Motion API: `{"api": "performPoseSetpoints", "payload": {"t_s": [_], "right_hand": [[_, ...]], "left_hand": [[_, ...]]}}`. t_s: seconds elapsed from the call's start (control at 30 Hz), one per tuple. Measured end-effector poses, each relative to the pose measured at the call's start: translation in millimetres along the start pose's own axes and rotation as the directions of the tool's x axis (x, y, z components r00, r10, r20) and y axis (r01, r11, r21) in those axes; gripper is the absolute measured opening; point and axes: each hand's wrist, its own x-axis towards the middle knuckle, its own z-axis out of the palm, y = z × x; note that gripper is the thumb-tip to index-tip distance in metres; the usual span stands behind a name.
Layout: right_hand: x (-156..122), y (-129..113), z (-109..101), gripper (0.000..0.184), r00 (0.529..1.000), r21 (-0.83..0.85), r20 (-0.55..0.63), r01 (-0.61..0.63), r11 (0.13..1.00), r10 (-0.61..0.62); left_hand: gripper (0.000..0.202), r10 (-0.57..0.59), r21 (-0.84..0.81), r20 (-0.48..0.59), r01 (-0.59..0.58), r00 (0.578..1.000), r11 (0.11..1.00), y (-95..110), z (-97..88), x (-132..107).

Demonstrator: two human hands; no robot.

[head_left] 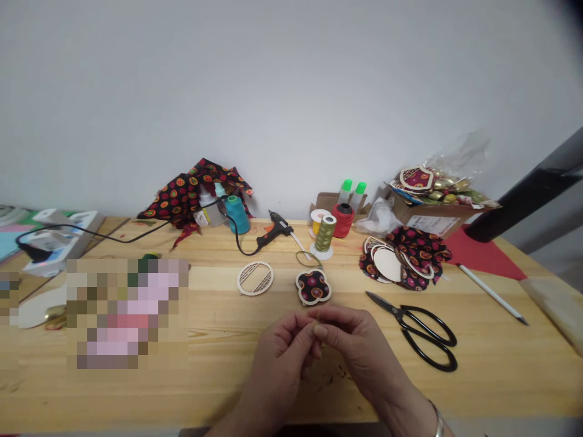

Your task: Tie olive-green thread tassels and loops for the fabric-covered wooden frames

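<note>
Left hand [285, 346]: lower centre of the frame, over the table [478, 376]; thumb and fingertips pinched shut against those of the other hand
Right hand [353, 343]: just right of it, pinched shut the same way; bracelet at the wrist; contents of the shared pinch too small to tell, perhaps thread
Flower-shaped piece [313, 286]: flat on the wood just above the fingertips, near but not touching; covered in dark fabric with red and orange circles
Round wooden disc [255, 278]: left of the flower piece and apart from it; bare slatted wood, no fabric on it
Progress, as a judgement: one covered piece lying at the hands, plus a pile of covered pieces [405, 258] right of centre; disc not yet covered; probably some way through, with more left to do
Cardboard box [437, 221]: upper right; holds a shield-shaped covered piece [416, 179] on top, gold beads or bells and clear plastic wrap; paper label on its front
Small open box [325, 200]: top centre, behind the spools; two green-capped bottles [351, 191] standing in it or just behind it, cannot tell which
Spools: olive spool [325, 233], red spool [343, 220] and yellow spool [317, 221] grouped at centre; teal spool [237, 214] left of centre, beside loose patterned fabric [182, 194]
Tools: black glue gun [276, 232] with its cord, above the disc; black scissors [419, 331] lying closed, right of the hands
Left edge: blurred-out patches; nothing legible there
</note>
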Motion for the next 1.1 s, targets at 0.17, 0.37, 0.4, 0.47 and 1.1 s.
{"api": "performPoseSetpoints", "payload": {"t_s": [0.17,0.37,0.4,0.47,1.1], "right_hand": [[0.7,3.3,-1.4,0.019,1.000,-0.002,0.017,0.014,1.000,-0.014],[1.6,6.9,-4.6,0.013,0.999,0.079,0.048,0.000,0.997,-0.004],[1.5,6.8,-4.4,0.012,0.999,0.093,0.044,0.004,0.996,-0.008],[0.8,6.5,-3.8,0.012,1.000,0.113,0.022,0.016,0.993,-0.018],[0.2,3.5,-9.6,0.010,0.952,0.022,-0.096,0.293,0.956,-0.290]], "left_hand": [[0.028,-0.013,0.029,-0.006,0.013,1.000,1.000,2.4,0.4,-0.1],[0.031,-0.006,0.107,0.009,0.005,1.000,0.994,4.3,1.3,-1.0],[0.030,-0.006,0.112,0.012,0.005,1.000,0.994,3.9,1.3,-0.8],[0.030,-0.006,0.116,0.016,0.004,1.000,0.993,2.8,0.9,-0.6],[0.018,0.121,0.304,0.077,-0.139,0.990,0.943,0.9,-3.7,-2.7]]}}
